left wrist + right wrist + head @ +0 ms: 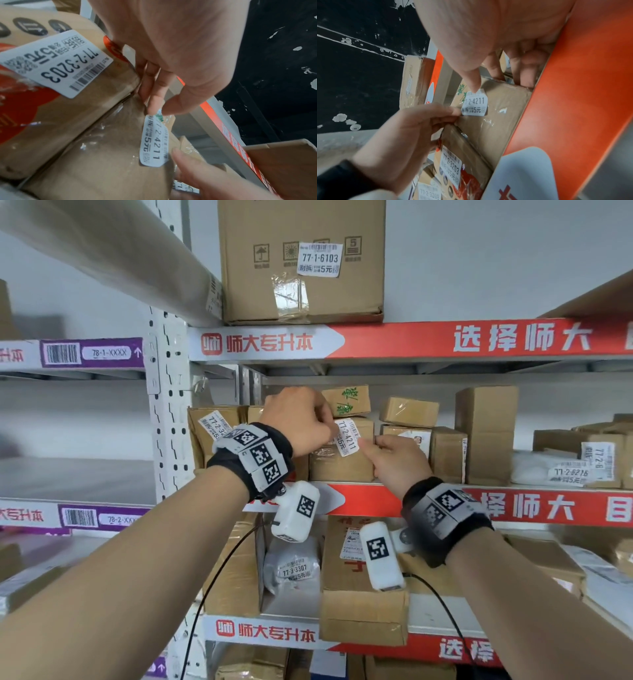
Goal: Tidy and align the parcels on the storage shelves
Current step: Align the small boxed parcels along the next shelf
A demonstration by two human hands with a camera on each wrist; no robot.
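I am pinching, with my left hand [298, 419], the top of the white paper label 77-2-4211 [347, 437], its long axis upright on the taped brown cardboard parcel [356, 463] on the red-edged middle shelf [370, 498], while my right hand [397, 460], fingers curled round the parcel's right edge, is thumbing the label's lower end.

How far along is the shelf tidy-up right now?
Done: the 77-2-3203 box stands against the post. In hand: both hands, left and right, work on the 77-2-4211 box and its label. Left: the tilted small boxes behind and the overhanging box on the lower shelf.
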